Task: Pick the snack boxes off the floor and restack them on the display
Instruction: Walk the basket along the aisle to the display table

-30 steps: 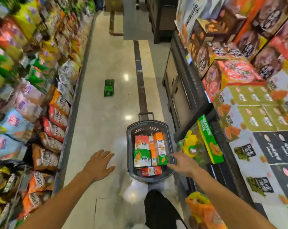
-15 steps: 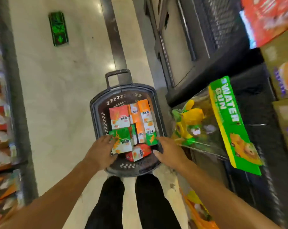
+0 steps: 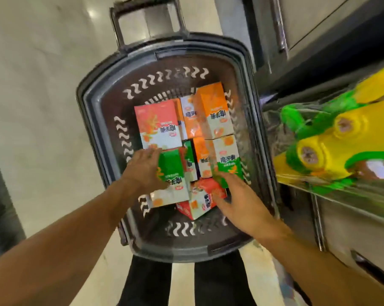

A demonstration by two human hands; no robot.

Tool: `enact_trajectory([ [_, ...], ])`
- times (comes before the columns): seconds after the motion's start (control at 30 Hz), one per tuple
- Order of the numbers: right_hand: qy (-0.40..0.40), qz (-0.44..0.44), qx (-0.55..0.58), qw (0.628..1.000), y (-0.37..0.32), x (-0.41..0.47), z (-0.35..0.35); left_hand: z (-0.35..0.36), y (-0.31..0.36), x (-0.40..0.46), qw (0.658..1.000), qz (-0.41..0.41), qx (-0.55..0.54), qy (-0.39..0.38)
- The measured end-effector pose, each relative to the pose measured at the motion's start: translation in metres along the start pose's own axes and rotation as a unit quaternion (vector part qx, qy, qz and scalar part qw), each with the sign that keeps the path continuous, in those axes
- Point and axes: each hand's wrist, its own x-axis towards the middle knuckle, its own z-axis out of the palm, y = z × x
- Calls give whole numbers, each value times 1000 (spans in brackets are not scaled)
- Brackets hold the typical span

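A: Snack boxes (image 3: 182, 138) location?
B: All in the dark basket (image 3: 91, 102) on the floor (image 3: 43, 85), packed together.
A: Left hand (image 3: 142, 168)?
B: Lies on the green box (image 3: 172, 171) at the near left, fingers (image 3: 150, 152) fairly straight, no wrap visible.
A: Right hand (image 3: 237, 202)?
B: Palm down, touching the red box (image 3: 199, 204). Blurred, can't tell if it has a hold.

Bright, even overhead light; white glare spots on the polished floor (image 3: 43, 111). Wide-angle bending at the edges. Motion blur softens the toy packaging (image 3: 332, 138) and the basket (image 3: 91, 100) rim
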Motion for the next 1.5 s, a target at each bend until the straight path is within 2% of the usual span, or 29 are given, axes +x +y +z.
enact_trajectory([
  [0.13,8,5,13,1000,3,3,6,-1,11,0,982,119,143,-12],
  [0.27,28,4,21,999,3,7,3,-17,41,13,937,224,267,-10],
  [0.33,35,10,28,999,6,10,1,-23,64,23,902,253,344,-61],
  [0.43,38,18,35,998,11,13,-1,-20,92,35,860,226,424,-173],
  [0.5,43,23,37,998,15,13,-1,-9,96,40,845,202,451,-203],
  [0.63,50,27,40,998,18,14,2,2,84,35,821,212,500,-178],
  [0.83,90,15,44,995,14,12,6,-3,75,17,807,244,523,-129],
  [1.0,85,61,77,992,4,20,10,-11,93,18,809,228,527,-123],
  [1.13,100,94,74,988,-4,33,19,-28,77,11,847,227,466,-115],
  [1.27,116,131,86,981,-17,45,25,-49,45,-4,883,235,403,-52],
  [1.4,185,174,102,962,-21,52,28,-60,16,-16,925,209,313,45],
  [1.5,160,211,98,959,-21,58,32,-65,2,-16,958,172,200,113],
])
